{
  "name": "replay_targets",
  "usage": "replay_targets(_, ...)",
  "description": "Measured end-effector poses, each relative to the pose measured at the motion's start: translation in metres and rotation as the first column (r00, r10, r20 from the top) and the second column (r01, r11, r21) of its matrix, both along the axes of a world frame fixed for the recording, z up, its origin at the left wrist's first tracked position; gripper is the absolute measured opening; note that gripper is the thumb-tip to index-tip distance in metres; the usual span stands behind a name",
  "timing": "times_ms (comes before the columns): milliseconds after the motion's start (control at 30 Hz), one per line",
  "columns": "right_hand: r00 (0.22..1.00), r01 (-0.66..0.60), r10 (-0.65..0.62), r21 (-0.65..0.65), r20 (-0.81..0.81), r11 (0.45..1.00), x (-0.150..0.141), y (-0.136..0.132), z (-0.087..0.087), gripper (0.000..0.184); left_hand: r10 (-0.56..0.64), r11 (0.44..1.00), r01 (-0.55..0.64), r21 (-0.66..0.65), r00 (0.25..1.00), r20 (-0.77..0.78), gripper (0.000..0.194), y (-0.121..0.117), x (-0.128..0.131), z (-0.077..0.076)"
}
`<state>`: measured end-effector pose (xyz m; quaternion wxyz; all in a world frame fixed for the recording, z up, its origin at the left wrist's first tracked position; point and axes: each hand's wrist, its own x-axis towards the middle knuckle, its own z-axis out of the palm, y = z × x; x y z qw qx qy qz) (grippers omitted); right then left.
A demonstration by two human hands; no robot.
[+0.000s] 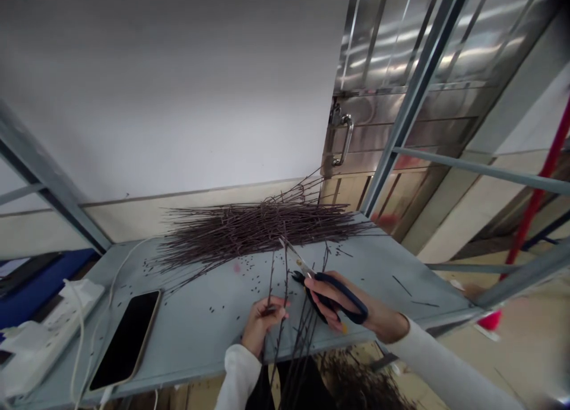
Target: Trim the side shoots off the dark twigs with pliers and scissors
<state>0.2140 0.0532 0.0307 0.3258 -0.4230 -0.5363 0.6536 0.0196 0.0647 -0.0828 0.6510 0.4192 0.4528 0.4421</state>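
Right now, the left hand [262, 324] pinches thin dark twigs [270, 285] upright, while the right hand [356, 309] curls closed around navy-handled scissors [327, 297] just beside them. A heap of twigs [253, 232] lies across the upper middle of the grey worktop [191, 338], with a black smartphone [124, 338] and power strip [48, 333] at lower left. A steel frame bar [414, 95] crosses in front of a steel door [378, 107] at upper right.

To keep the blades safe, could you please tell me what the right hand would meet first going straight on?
Probably the heap of dark twigs on the metal table, ahead of the scissors in the right hand; depth is unclear, and a twig upright in the left hand may be nearer.
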Motion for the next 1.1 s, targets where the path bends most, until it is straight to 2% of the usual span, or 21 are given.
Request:
replay_targets(167, 0.995, 0.095, -0.096, -0.088, -0.004, 0.992, -0.002, 0.000, -0.005, 0.045, -0.008, 1.000, 0.008, 0.010, 1.000, 0.007, 0.027, 0.001, 0.000, 0.002)
replay_targets(433, 0.987, 0.138, -0.138, 0.010, 0.087, 0.990, 0.005, 0.000, -0.027, 0.048, -0.028, 1.000, 0.027, 0.010, 0.999, 0.020, 0.033, 0.002, -0.001, 0.001)
replay_targets(533, 0.972, 0.167, -0.182, 0.112, 0.151, 0.980, 0.007, 0.000, -0.029, 0.047, -0.034, 0.999, 0.033, 0.022, 0.999, 0.039, 0.036, 0.002, -0.002, 0.001)
replay_targets(667, 0.967, 0.194, -0.220, 0.186, 0.128, 0.963, 0.008, 0.000, -0.028, 0.045, -0.030, 0.999, 0.027, 0.047, 0.997, 0.064, 0.035, 0.001, -0.003, 0.003)
replay_targets(767, 0.982, 0.151, -0.170, 0.197, 0.085, 0.969, 0.010, 0.000, -0.029, 0.045, -0.043, 0.998, 0.039, 0.054, 0.996, 0.082, 0.033, 0.000, -0.002, 0.005)
replay_targets(867, 0.996, 0.028, -0.045, 0.209, 0.078, 0.978, 0.012, -0.003, -0.028, 0.042, -0.062, 0.997, 0.057, 0.050, 0.993, 0.098, 0.034, 0.000, -0.002, 0.006)
replay_targets(933, 0.995, -0.018, -0.004, 0.230, 0.095, 0.973, 0.012, -0.005, -0.028, 0.040, -0.069, 0.997, 0.064, 0.050, 0.992, 0.109, 0.035, 0.000, -0.001, 0.007)
replay_targets(1100, 0.997, 0.054, -0.066, 0.299, 0.031, 0.953, 0.003, -0.004, -0.030, 0.044, -0.085, 0.996, 0.080, 0.044, 0.989, 0.121, 0.037, 0.001, 0.000, 0.008)
